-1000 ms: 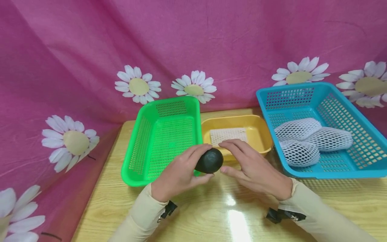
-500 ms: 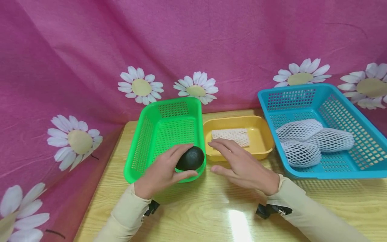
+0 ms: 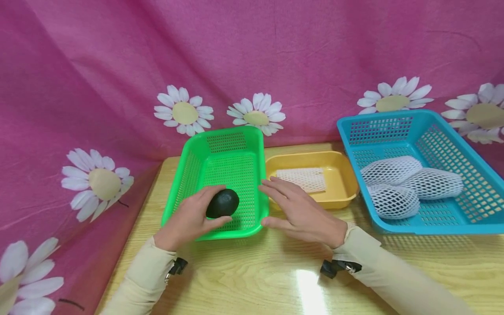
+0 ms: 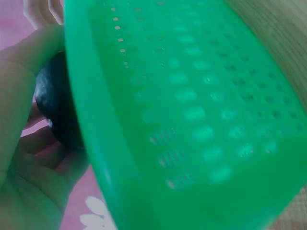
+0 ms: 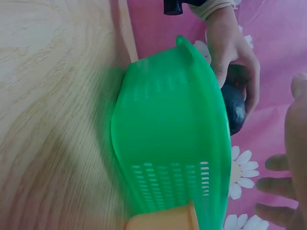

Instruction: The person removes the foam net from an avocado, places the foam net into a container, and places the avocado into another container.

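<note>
My left hand (image 3: 188, 217) grips a dark, smooth-sided avocado (image 3: 225, 203) over the near part of the green basket (image 3: 230, 168). In the left wrist view the basket wall hides part of the avocado (image 4: 56, 103), with thumb and fingers on either side of it. The right wrist view shows the avocado (image 5: 234, 109) in that hand just above the basket's rim. Nothing is in my right hand (image 3: 305, 214); its fingers are extended and spread near the basket's right rim, overlapping the yellow tray (image 3: 340, 177) in the head view.
A white foam net sleeve (image 3: 301, 178) lies flat in the yellow tray. To the right stands a blue basket (image 3: 437, 227) with several items (image 3: 393, 201) wrapped in white foam nets. Behind the wooden table (image 3: 244, 275) hangs a pink flowered cloth (image 3: 307, 65).
My left hand has carried the avocado leftward, from in front of the yellow tray to over the green basket. My right hand has followed a shorter way left, staying empty.
</note>
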Demonstrator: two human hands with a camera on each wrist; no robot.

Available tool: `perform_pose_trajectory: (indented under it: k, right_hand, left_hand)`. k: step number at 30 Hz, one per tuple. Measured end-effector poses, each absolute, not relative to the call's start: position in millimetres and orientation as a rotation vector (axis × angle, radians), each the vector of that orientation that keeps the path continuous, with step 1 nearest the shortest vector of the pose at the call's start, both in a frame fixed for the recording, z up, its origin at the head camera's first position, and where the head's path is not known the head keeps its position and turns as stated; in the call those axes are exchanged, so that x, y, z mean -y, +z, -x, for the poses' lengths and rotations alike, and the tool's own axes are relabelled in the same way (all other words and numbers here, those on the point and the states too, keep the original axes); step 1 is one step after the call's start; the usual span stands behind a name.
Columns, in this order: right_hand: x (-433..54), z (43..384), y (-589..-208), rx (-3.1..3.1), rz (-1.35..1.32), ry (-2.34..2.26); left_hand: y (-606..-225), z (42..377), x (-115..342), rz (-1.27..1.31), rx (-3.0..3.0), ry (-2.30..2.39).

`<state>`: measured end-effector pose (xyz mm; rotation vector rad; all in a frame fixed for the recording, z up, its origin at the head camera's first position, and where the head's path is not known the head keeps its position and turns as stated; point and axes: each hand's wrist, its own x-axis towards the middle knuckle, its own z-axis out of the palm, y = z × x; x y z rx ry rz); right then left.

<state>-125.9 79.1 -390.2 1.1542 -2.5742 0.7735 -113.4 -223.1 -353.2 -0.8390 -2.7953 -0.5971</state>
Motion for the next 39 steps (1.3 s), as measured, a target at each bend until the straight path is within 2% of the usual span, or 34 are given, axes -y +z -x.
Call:
perform_pose_trajectory:
  k: [11,25,39]
  right_hand:
    - [-55,135,-391,2.515,-1.218,0.758]
    - [-37,136,-398,2.55,-1.265,0.726]
    - [-39,138,-399,2.557,-1.258,0.706]
  left_hand:
    - [-354,120,251,0.764,3.014,-0.51]
    - [-363,131,257,0.824,3.17,-0.432]
    - [-366,134,260,0.831,3.242,-0.396]
